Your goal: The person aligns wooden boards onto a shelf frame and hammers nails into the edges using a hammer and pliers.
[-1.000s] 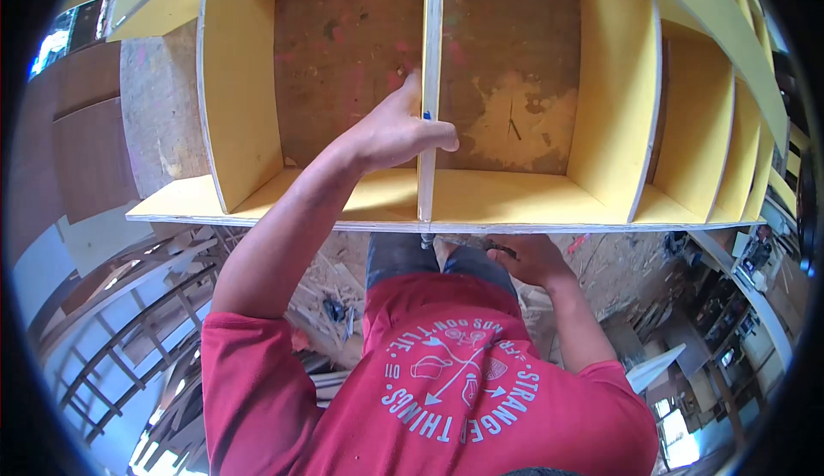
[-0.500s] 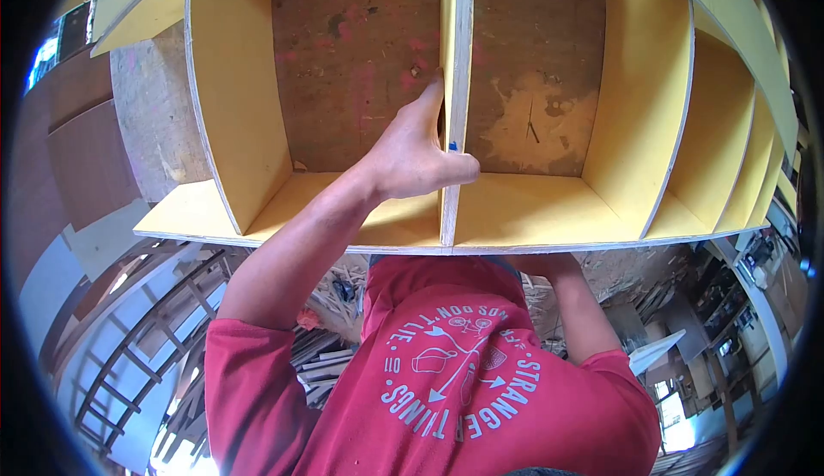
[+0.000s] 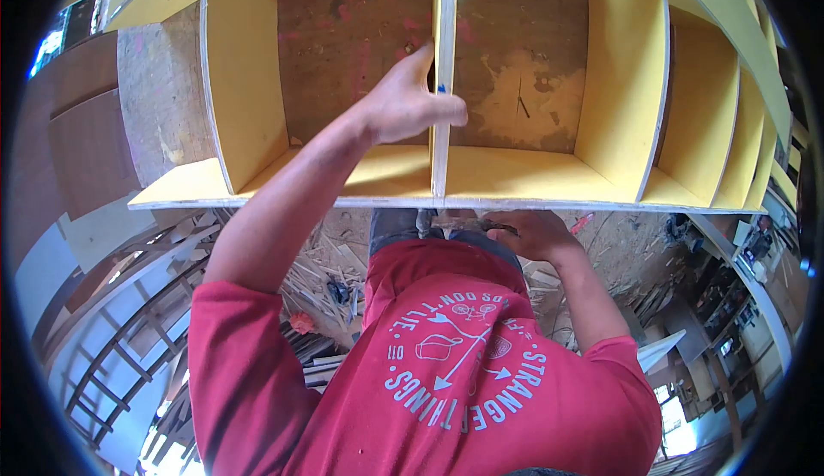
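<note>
Floor scraps [image 3: 300, 280] lie toward seven o'clock. Near twelve, my left hand [image 3: 405, 105] grips a divider [image 3: 442, 160]; my right hand [image 3: 539, 236] (lower) clasps a tool [image 3: 500, 226].

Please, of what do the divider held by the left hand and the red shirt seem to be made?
Divider: probably plywood, its face yellow, perhaps painted, judging by the pale, bare-looking edge. Shirt: soft fabric, perhaps cotton, matte with pale print; it folds loosely.

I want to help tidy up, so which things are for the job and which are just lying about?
Probably the job:
- yellow wooden unit
- its middle divider, in the left hand
- tool in the right hand

Seemingly lying about:
- wood scraps
- red thing
</note>
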### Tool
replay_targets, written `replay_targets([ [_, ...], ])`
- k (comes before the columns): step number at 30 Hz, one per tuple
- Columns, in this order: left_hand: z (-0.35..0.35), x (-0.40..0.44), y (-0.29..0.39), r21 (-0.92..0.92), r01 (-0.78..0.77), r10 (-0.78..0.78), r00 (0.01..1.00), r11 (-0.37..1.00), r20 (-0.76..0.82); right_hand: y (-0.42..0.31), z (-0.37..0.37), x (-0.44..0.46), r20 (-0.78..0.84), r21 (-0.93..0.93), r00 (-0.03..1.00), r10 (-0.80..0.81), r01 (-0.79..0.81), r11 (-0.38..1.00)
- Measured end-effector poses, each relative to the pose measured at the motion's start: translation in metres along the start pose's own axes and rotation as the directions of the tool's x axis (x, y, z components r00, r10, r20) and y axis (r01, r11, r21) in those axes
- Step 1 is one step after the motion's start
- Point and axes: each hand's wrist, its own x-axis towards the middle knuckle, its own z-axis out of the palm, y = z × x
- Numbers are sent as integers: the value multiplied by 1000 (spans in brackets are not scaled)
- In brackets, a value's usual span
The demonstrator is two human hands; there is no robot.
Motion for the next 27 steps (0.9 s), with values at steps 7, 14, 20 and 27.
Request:
replay_targets([
  [7,0,0,-5,102,-46,47,999,994,-5,-7,-1,-12,-196,-64,978,-75,63,996],
  [14,3,-3,-2,105,-54,55,998,993,-4,-25,-8,-19,-11,-223,999,-50,47,974],
  [20,-2,6,-14,138,-61,61,998,989,0,-14,10,-16,22,-257,998,-52,56,965],
  [27,2,-4,-3,109,-73,72,997,991,10,-11,-15,-2,-55,-193,995,-85,73,978],
])
